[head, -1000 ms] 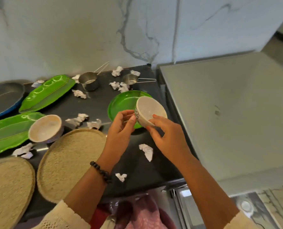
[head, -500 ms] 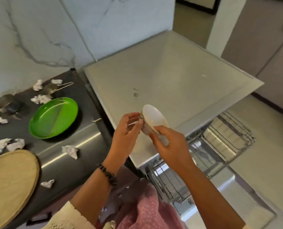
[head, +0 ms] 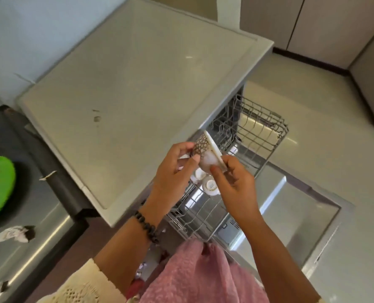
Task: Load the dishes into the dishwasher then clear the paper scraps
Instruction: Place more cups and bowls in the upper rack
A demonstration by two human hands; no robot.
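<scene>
White bowl [head: 206,153] pinched by left hand [head: 175,171] and right hand [head: 236,182] above wire rack [head: 256,132] holding cups [head: 211,185].

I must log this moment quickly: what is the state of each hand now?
Left hand: holding the patterned bowl by its side, fingers curled on it.
Right hand: pinching the rim of the same bowl, above the dishwasher rack.

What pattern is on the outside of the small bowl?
A brown scale-like net pattern on the small white bowl, head view.
</scene>
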